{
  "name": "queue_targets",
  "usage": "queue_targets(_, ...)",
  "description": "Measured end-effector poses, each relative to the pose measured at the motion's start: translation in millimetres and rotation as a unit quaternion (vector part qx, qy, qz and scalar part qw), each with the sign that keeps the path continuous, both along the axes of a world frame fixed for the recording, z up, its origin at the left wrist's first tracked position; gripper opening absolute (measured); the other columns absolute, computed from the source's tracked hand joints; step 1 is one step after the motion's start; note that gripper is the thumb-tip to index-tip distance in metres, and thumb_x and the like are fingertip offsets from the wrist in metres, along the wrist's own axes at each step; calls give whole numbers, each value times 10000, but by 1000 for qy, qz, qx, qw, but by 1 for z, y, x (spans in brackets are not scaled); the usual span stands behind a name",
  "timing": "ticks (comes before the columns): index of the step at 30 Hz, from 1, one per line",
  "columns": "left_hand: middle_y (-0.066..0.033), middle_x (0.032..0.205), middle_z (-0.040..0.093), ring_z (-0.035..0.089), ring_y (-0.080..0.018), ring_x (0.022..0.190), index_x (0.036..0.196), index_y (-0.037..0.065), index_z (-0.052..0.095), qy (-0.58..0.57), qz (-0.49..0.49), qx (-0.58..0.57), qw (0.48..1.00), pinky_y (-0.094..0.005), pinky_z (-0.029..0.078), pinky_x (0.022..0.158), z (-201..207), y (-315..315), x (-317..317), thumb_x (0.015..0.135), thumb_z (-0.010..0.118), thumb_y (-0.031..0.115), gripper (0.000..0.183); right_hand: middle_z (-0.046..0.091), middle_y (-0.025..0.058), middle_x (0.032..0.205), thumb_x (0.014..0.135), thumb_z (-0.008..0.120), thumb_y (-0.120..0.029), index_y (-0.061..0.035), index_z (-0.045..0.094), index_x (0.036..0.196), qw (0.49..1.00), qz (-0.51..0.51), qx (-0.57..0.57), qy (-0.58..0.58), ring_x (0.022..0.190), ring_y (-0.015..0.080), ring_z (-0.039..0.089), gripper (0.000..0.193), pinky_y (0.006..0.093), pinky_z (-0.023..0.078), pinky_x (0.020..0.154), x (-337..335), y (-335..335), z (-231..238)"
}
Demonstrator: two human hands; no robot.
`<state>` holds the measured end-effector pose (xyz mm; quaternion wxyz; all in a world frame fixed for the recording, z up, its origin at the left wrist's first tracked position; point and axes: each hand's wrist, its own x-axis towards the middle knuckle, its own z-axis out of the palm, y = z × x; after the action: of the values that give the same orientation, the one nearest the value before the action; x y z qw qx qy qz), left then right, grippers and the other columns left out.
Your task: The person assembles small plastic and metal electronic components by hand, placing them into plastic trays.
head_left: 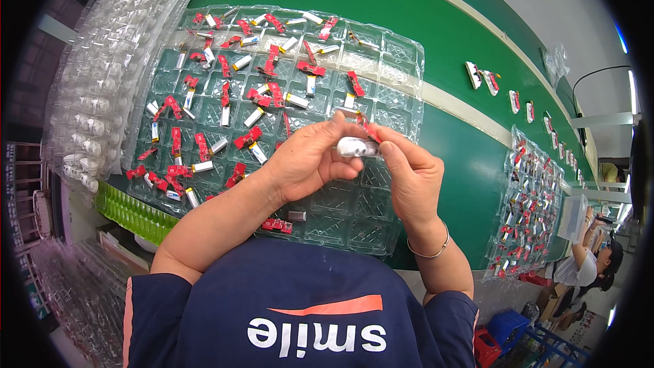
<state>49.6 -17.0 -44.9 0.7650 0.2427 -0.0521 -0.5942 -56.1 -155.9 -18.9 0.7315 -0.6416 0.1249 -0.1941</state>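
Over the clear compartment tray (327, 232), my two hands meet close together. My left hand (306, 157) is closed round a small white rounded plastic casing (352, 147), its open side showing dark and shiny parts. From the other side, the thumb and fingers of my right hand (414, 176) pinch a small red circuit board (372, 132) at the casing's edge. The fingers partly hide where board and casing meet. Many tray pockets hold red circuit boards (311, 68) wired to small silver batteries (310, 86); pockets under and right of my hands hold none.
Tall stacks of clear trays with white casings (92, 123) stand at the left, beside a green ribbed tray (133, 210). Along the green bench (463, 157), white-and-red pieces (514, 101) lie in a row. Another filled tray (524, 204) is at the right, with a co-worker (579, 266) beyond.
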Motion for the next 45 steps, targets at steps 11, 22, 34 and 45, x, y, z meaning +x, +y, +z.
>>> queue_targets(11, -116, 981, 590, 624, -190, 872, 1119, -26, 492, -81, 50, 67, 993, -230, 549, 707, 13, -4, -4, 868, 556, 195, 341, 629, 106, 996, 843, 562, -16, 35, 629, 1001, 998, -44, 40, 6, 894, 110, 558, 180, 215, 434, 789, -2, -3, 2)
queue_targets(22, -109, 954, 614, 642, -186, 793, 1070, 2, 544, -77, 85, 92, 989, -216, 556, 584, 8, -3, -4, 845, 580, 261, 345, 628, 120, 994, 835, 566, -7, 39, 633, 983, 998, -20, -53, -6, 938, 146, 554, 169, 232, 436, 786, -4, -1, 0)
queue_targets(34, -102, 908, 624, 634, -166, 778, 1018, -22, 580, -96, 105, 106, 984, -215, 550, 587, 9, -3, -5, 833, 607, 209, 298, 630, 125, 992, 831, 563, 2, 48, 636, 962, 999, -4, -53, 10, 907, 139, 564, 157, 231, 438, 780, -3, -4, 1)
queue_targets(45, -95, 914, 620, 617, -131, 763, 996, -38, 590, -116, 149, 125, 974, -218, 549, 632, 3, -4, -6, 823, 623, 164, 267, 654, 135, 906, 719, 640, 28, 8, 648, 908, 916, -23, -394, -70, 834, 227, 629, 191, 284, 492, 735, 2, -4, -4)
